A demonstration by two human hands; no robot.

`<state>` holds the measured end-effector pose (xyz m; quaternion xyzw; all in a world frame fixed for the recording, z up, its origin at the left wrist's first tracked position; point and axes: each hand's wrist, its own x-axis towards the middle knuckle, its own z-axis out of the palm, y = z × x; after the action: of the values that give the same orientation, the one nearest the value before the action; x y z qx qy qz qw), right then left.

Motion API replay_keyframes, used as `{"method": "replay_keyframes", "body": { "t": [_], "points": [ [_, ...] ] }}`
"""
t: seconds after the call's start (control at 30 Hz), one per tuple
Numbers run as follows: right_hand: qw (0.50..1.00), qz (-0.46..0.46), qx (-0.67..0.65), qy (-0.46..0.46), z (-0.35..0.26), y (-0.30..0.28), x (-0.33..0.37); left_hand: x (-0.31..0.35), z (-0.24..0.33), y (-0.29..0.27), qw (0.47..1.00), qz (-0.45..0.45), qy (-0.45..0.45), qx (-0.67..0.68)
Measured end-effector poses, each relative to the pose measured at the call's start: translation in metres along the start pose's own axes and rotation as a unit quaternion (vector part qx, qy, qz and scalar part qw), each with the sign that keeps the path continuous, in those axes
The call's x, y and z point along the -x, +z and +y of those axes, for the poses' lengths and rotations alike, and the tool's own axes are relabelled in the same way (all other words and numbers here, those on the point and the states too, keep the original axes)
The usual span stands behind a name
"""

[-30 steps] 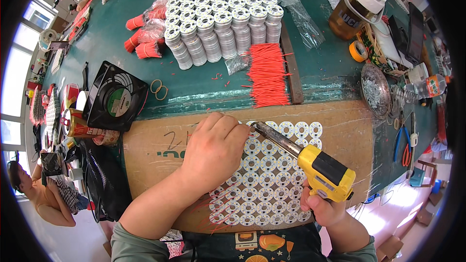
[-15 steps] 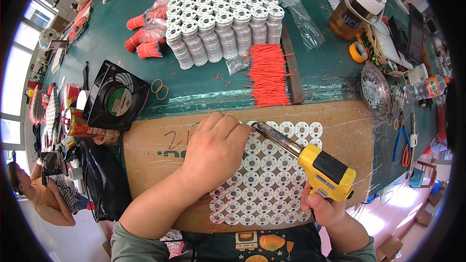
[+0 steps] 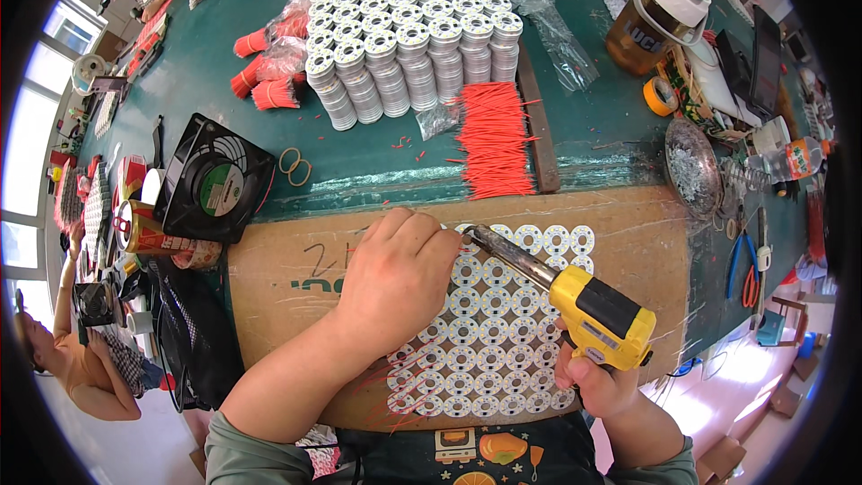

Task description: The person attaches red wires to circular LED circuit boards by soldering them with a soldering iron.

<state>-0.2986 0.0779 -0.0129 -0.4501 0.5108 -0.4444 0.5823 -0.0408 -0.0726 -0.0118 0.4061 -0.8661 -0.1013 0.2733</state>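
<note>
My right hand [image 3: 597, 382] grips a yellow-and-black soldering gun [image 3: 600, 314] by its handle. Its long metal barrel points up and left, with the tip beside the fingertips of my left hand [image 3: 400, 260]. Those fingers are pinched together over the upper left of a grid of round white LED boards [image 3: 494, 332]; whatever they hold is hidden. Thin red wires [image 3: 409, 382] lie over the boards along the grid's left side. The boards rest on a brown cardboard sheet [image 3: 278, 305], and my left hand covers part of them.
Beyond the cardboard are tall stacks of round boards [image 3: 413, 45] and a pile of red wires [image 3: 498, 139] against a dark bar [image 3: 541, 148]. A black fan [image 3: 215, 177] stands left. At right are a metal bowl [image 3: 693, 166], pliers [image 3: 745, 269] and a lidded jug [image 3: 655, 18].
Both my hands and the soldering gun stay nearly in place; the view shifts slightly. At the lower left, another person has stretched an arm up toward the table.
</note>
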Motion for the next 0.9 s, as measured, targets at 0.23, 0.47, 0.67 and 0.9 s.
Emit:
{"method": "replay_keyframes", "body": {
  "t": [0.23, 0.47, 0.67, 0.9],
  "points": [
    [0.999, -0.003, -0.048, 0.012, 0.002, -0.002, 0.002, -0.001, 0.001, 0.0, 1.0, 0.004, -0.004, 0.006],
    [0.995, 0.005, -0.093, 0.046, 0.002, -0.005, 0.006, -0.002, 0.002, -0.001, 1.0, -0.005, 0.001, 0.0],
    [0.991, -0.003, -0.126, 0.044, 0.005, -0.004, 0.006, -0.004, 0.009, -0.011, 0.998, 0.04, -0.012, 0.042],
    [0.991, 0.024, -0.106, 0.078, -0.004, -0.005, 0.015, -0.006, 0.019, -0.026, 0.991, 0.041, -0.118, 0.054]
  ]
}}
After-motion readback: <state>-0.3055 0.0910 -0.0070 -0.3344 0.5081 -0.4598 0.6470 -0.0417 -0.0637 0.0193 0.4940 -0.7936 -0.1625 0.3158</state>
